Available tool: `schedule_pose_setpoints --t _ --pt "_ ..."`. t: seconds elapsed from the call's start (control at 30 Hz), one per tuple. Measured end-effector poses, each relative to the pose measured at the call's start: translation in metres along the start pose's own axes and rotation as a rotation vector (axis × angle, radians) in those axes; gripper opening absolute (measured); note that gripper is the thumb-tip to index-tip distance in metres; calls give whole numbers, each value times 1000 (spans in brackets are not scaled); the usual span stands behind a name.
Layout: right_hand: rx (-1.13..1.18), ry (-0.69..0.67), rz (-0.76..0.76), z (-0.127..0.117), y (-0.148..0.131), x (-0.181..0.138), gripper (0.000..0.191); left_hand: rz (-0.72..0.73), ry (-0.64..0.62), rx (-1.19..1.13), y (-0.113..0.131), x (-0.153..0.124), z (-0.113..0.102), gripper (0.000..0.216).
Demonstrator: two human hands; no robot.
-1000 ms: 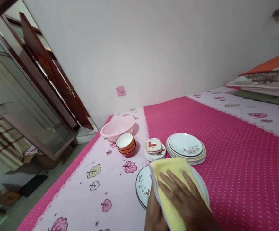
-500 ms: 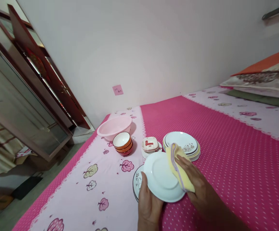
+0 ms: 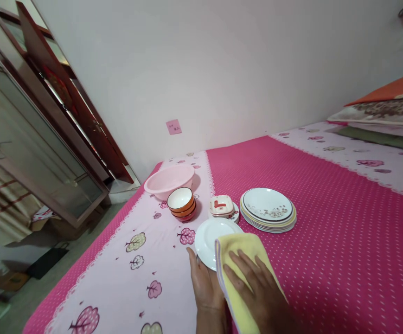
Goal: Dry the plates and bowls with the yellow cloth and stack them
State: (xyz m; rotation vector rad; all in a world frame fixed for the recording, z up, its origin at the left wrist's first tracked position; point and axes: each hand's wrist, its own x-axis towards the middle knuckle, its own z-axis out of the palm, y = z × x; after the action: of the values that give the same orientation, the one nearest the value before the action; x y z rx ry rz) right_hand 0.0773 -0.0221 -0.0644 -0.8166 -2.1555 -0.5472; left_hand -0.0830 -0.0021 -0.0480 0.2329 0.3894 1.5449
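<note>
A plain white plate (image 3: 210,241) rests on my left hand (image 3: 206,283), which holds it from below with the thumb along its left side. Over the plate's right part lies a yellow cloth (image 3: 239,248) with a purple edge. My right hand (image 3: 255,283) presses on this cloth with its fingers spread. The cloth hides the plate's near right part. Just beyond the plate are small square dishes (image 3: 221,205) with a red mark, stacked on small round plates (image 3: 235,214). To the right stands a stack of large plates (image 3: 268,206), the top one with a dark rim and brown flowers.
Several orange bowls (image 3: 181,204) are stacked at the left, in front of a pink basin (image 3: 169,180). Everything stands on a pink patterned bedspread (image 3: 326,241) against a white wall (image 3: 222,69). Pillows (image 3: 389,113) are piled at the far right.
The white plate has moved left and tilted differently. My right hand has swung toward me and left, with the cloth now spread wider. The dark-rimmed plate near my left hand no longer shows.
</note>
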Motion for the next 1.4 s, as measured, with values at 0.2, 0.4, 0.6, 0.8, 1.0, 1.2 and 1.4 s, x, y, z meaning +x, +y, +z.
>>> schedule_pose_setpoints --t 0.2,0.4,0.6,0.8,1.0,1.2,1.4 --pt "11 37 -148 2 3 10 44 -290 -77 47 -13 -16 33 79" --pt "91 -38 -62 -26 19 22 56 -407 -190 41 -32 -17 37 89" --pt "169 -5 144 -29 42 23 61 -264 -335 81 -38 -14 31 49" --pt "428 43 409 -22 77 8 58 -253 -341 91 -34 -13 35 50" --pt "828 52 684 -12 79 4 60 -132 -212 -29 -23 -5 26 49" --pt "535 11 360 -10 54 0 57 -27 -129 -40 -12 -1 17 57" --pt "278 -57 -14 -20 21 13 56 -118 -106 -32 -7 -9 20 72"
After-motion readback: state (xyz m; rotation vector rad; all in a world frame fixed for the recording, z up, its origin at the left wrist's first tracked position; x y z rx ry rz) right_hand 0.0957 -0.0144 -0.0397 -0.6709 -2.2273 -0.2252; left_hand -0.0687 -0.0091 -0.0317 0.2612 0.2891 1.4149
